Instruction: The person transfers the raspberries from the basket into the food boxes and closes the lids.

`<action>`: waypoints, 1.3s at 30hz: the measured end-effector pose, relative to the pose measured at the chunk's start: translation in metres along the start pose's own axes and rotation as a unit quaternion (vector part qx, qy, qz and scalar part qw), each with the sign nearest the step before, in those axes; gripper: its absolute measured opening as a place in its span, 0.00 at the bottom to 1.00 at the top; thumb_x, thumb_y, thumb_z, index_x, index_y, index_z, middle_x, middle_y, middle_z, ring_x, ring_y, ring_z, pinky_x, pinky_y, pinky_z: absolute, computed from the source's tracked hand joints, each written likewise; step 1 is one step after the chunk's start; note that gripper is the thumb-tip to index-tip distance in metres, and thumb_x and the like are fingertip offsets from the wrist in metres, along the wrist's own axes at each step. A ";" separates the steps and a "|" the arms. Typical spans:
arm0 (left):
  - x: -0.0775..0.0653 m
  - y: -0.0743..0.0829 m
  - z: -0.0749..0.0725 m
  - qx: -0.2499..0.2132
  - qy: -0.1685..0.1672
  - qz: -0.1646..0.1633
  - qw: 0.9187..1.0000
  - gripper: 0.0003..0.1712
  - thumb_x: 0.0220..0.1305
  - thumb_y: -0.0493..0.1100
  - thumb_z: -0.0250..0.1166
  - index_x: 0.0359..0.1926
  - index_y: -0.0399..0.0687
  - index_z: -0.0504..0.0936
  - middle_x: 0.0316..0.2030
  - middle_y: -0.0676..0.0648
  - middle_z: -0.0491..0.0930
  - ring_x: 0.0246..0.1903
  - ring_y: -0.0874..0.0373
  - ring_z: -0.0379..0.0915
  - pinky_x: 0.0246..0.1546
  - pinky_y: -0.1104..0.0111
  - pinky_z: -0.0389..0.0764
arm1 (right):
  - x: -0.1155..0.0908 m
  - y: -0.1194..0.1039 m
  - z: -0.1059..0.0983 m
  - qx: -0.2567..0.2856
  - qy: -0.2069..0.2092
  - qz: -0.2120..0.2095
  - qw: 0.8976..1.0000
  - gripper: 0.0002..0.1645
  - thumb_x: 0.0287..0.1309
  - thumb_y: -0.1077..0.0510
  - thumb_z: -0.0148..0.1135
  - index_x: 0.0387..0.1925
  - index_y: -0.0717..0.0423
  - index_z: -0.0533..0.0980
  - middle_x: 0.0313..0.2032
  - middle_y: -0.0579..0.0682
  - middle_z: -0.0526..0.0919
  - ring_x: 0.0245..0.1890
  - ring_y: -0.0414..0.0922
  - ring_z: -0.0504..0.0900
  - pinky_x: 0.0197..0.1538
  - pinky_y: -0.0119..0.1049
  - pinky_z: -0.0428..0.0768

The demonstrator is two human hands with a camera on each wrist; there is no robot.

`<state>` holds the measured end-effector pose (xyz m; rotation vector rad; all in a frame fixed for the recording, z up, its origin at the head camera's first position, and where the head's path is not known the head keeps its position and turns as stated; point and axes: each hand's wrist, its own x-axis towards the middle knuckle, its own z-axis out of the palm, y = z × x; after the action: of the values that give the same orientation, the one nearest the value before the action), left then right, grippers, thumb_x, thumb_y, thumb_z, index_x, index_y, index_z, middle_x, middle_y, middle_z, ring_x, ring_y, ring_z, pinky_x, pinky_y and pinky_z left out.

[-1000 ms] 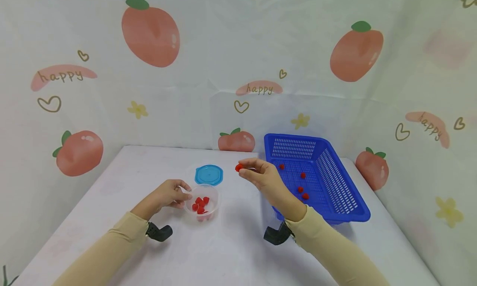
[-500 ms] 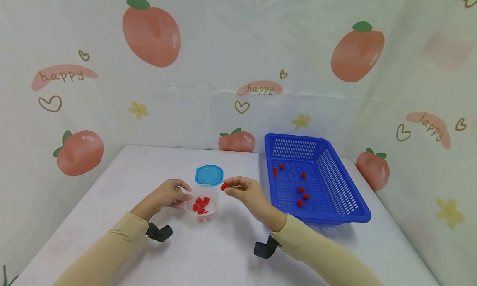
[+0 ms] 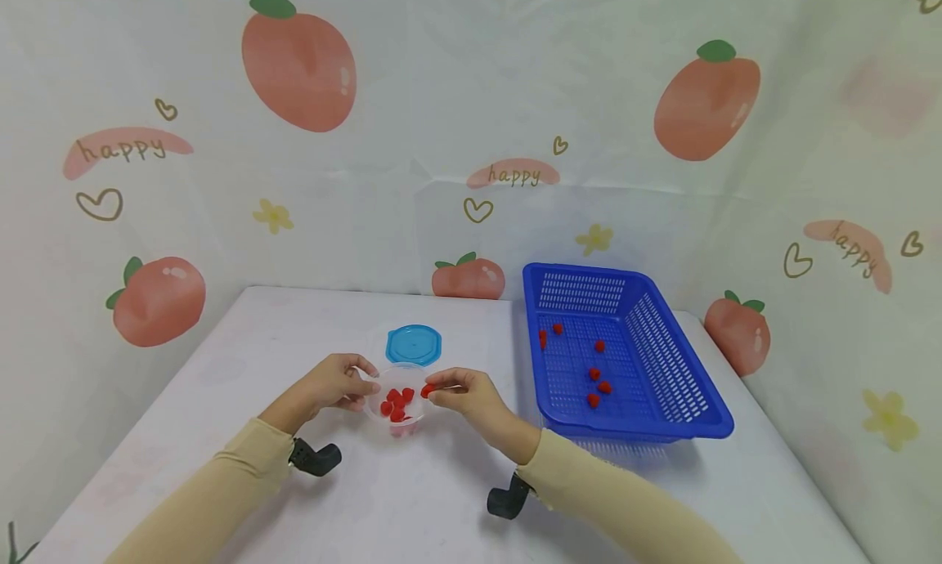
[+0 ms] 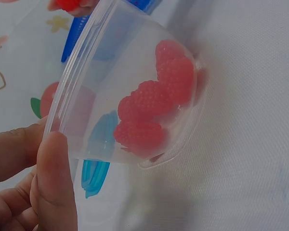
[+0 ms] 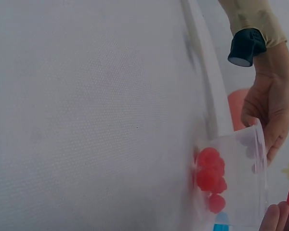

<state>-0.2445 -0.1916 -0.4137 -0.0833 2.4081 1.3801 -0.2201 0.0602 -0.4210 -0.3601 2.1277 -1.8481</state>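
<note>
My left hand [image 3: 334, 382] pinches the near-left rim of a clear plastic tub [image 4: 135, 53] standing on the white table. Several red raspberries [image 4: 154, 97] lie at the bottom of the tub, seen through its wall in both wrist views. Between the thumb and fingers of my right hand [image 3: 474, 399] is a single raspberry [image 3: 427, 391], held at the tub's right rim. In the left wrist view that raspberry shows only partly at the top edge, above the tub's opening.
A blue lid [image 3: 414, 345] lies flat just behind the tub. To the right stands a blue slotted basket [image 3: 673, 376] with several raspberries scattered on its floor. A printed cloth backdrop [image 3: 412, 98] rises behind the table.
My right hand has come left and down from beside the basket to the tub's rim, carrying the raspberry. The left hand and tub have stayed put.
</note>
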 end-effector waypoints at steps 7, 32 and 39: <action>0.000 0.001 -0.001 -0.005 -0.004 0.002 1.000 0.21 0.61 0.42 0.68 0.51 0.37 0.73 0.25 0.46 0.75 0.21 0.57 0.74 0.29 0.70 0.83 | 0.004 0.003 0.002 -0.018 0.002 0.001 1.000 0.18 0.59 0.64 0.63 0.51 0.68 0.78 0.46 0.58 0.84 0.42 0.44 0.83 0.53 0.37 0.81; 0.000 -0.001 -0.001 0.004 0.002 0.000 1.000 0.22 0.61 0.42 0.68 0.52 0.37 0.73 0.26 0.45 0.75 0.21 0.56 0.75 0.29 0.70 0.83 | 0.006 -0.001 0.004 -0.038 -0.001 0.012 0.999 0.16 0.59 0.63 0.65 0.49 0.65 0.79 0.46 0.58 0.84 0.41 0.41 0.82 0.52 0.37 0.81; 0.000 0.000 0.000 -0.001 0.000 0.000 1.000 0.22 0.61 0.41 0.68 0.52 0.37 0.73 0.26 0.45 0.75 0.22 0.56 0.75 0.29 0.70 0.83 | 0.007 0.000 0.004 -0.048 0.001 -0.001 0.999 0.15 0.59 0.65 0.64 0.48 0.66 0.79 0.48 0.61 0.82 0.43 0.43 0.82 0.52 0.38 0.81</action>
<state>-0.2443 -0.1913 -0.4134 -0.0837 2.4067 1.3835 -0.2250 0.0544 -0.4222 -0.3830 2.2235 -1.7528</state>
